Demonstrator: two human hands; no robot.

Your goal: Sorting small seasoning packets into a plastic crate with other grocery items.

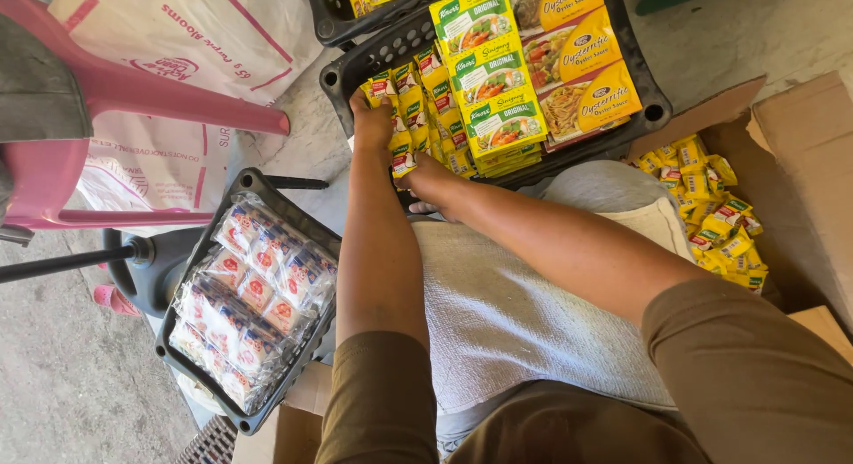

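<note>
Concrete floor shows pale around a black plastic crate packed with sachets, and I work at its near left corner. My left hand curls over the top of a row of small yellow-and-green sachets, fingers closed on the outer packs. My right hand presses in from the near side, pinching a sachet at the row's end; its fingertips are hidden under the packs.

The row stands on edge, its long axis running from the crate's near left wall away toward the far side, beside stacks of larger green packets. If either hand loosens, I judge the upright packs could fan over and slide flat. More loose sachets lie in a cardboard box at my right.
</note>
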